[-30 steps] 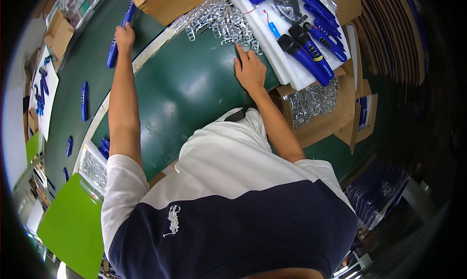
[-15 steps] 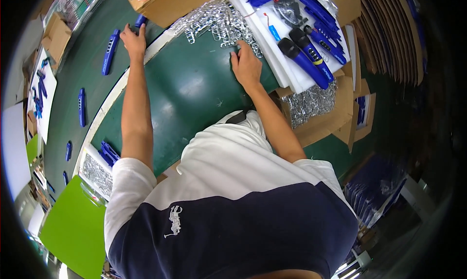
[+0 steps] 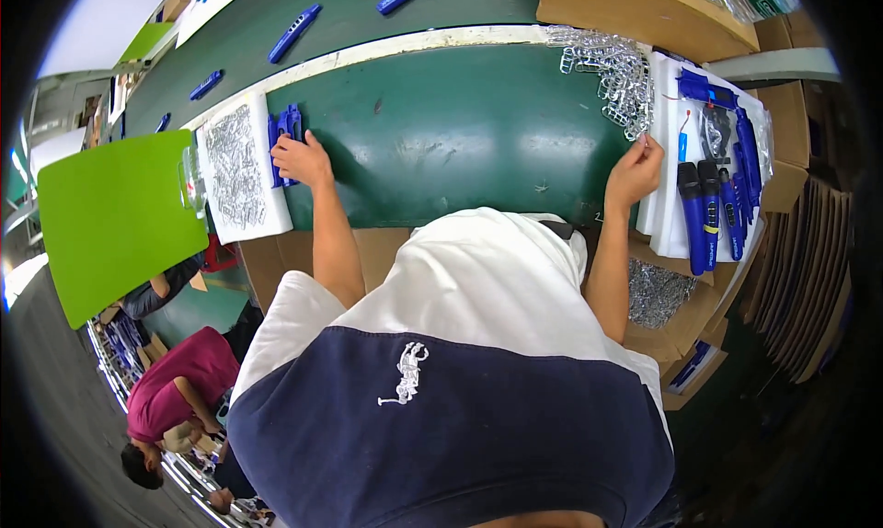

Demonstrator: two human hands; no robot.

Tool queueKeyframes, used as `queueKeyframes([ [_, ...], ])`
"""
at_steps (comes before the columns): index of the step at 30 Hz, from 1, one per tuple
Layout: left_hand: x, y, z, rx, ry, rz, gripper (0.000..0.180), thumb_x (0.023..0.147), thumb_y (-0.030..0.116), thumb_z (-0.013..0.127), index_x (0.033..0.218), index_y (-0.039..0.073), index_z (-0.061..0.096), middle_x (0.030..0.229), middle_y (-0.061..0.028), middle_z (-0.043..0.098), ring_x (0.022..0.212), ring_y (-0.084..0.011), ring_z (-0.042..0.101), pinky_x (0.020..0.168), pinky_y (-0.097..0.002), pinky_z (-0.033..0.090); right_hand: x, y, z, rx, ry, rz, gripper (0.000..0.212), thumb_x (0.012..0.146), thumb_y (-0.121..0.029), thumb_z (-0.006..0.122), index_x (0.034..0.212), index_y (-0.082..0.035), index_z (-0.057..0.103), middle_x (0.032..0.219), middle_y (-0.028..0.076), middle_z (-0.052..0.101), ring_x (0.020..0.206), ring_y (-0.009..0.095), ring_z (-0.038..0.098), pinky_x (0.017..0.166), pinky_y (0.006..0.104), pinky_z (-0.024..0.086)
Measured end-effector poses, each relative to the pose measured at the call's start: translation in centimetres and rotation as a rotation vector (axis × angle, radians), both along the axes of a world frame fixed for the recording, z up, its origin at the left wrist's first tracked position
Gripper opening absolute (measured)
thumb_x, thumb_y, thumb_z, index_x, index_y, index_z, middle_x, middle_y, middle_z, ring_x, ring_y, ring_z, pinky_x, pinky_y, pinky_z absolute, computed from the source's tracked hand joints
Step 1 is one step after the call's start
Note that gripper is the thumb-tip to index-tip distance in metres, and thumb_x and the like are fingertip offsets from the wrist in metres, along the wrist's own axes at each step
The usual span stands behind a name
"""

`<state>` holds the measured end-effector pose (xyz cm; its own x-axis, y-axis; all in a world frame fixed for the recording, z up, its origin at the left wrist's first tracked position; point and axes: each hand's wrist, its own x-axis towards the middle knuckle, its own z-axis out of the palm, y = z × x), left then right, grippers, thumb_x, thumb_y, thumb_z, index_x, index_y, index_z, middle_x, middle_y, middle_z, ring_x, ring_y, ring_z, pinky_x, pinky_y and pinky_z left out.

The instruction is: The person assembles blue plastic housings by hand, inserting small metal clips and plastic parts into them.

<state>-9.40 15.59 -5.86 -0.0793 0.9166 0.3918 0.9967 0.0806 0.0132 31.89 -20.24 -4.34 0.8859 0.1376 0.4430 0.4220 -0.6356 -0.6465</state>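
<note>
On the left of the green bench, my left hand (image 3: 303, 160) has its fingers curled over one of several blue plastic housings (image 3: 288, 121). These lie against a white foam tray (image 3: 280, 217) spread with small silvery metal pieces (image 3: 236, 165). At the right, my right hand (image 3: 635, 174) is closed in a pinch at the near edge of a heap of shiny metal clips (image 3: 609, 70). Its fingertips hold a clip there, partly hidden by the fingers.
White foam at the right carries blue microphones (image 3: 693, 217) and blue casings (image 3: 747, 155). Behind the bench lies a strip with blue pieces (image 3: 295, 34). A cardboard box (image 3: 635, 13) stands far right, a green panel (image 3: 120, 224) at left. A person in a dark red shirt (image 3: 179, 381) is lower left.
The view has swung round to the left. My left hand has come back from a blue piece on the far strip to the housings by the tray. My right hand, formerly spread, now pinches.
</note>
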Motion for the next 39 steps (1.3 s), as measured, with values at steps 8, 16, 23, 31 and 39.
queueKeyframes([
  [8, -0.2, -1.8, 1.2, -0.011, 0.065, -0.317, 0.021, 0.088, 0.023, 0.076, 0.100, 0.010, 0.065, 0.114, -0.0096, 0.059, 0.105, -0.0338, 0.058, 0.089, -0.0493, 0.045, -4.8, -0.7, 3.9, 0.501, 0.731, 0.228, 0.012, 0.100, -0.009, 0.066, 0.108, -0.001, 0.066, 0.088, 0.006, 0.068, 0.071, 0.014, 0.069, 0.059, 0.0262, 0.055],
  [16, 10.5, -11.3, 12.2, -0.646, -0.644, -0.994, 0.047, 0.082, 0.017, 0.085, 0.121, 0.005, 0.062, 0.108, -0.0149, 0.070, 0.085, -0.0262, 0.069, 0.075, -0.0376, 0.056, -7.8, 0.8, 11.5, 0.798, 0.901, 0.405, 0.014, 0.093, -0.002, 0.072, 0.104, 0.003, 0.065, 0.087, 0.011, 0.072, 0.071, 0.014, 0.069, 0.060, 0.0257, 0.055],
  [23, 16.6, -17.3, 17.8, -0.814, -0.732, -1.245, 0.051, 0.077, 0.012, 0.086, 0.122, 0.006, 0.064, 0.102, -0.0108, 0.065, 0.082, -0.0223, 0.063, 0.070, -0.0325, 0.053, -8.7, 1.5, 17.8, 0.636, 0.718, 0.643, 0.011, 0.094, 0.000, 0.070, 0.103, 0.003, 0.064, 0.089, 0.009, 0.073, 0.074, 0.012, 0.070, 0.064, 0.0247, 0.055],
  [31, 16.9, -18.1, 16.9, -1.003, -0.989, -1.075, 0.049, 0.081, 0.012, 0.083, 0.124, 0.002, 0.062, 0.110, -0.0089, 0.063, 0.082, -0.0180, 0.059, 0.071, -0.0311, 0.052, -10.2, -2.0, 18.9, 0.201, 1.014, 1.060, 0.028, 0.093, 0.004, 0.063, 0.119, -0.002, 0.070, 0.091, 0.005, 0.069, 0.078, 0.014, 0.064, 0.073, 0.0283, 0.053],
  [39, 17.3, -18.5, 17.1, -0.984, -0.885, -1.185, 0.049, 0.083, 0.004, 0.081, 0.127, -0.001, 0.060, 0.113, -0.0057, 0.057, 0.081, -0.0097, 0.059, 0.069, -0.0241, 0.049, -10.0, -5.4, 18.0, -0.337, 0.617, 1.386, 0.030, 0.092, -0.014, 0.069, 0.122, -0.016, 0.074, 0.086, 0.005, 0.068, 0.083, 0.024, 0.057, 0.076, 0.0367, 0.049],
])
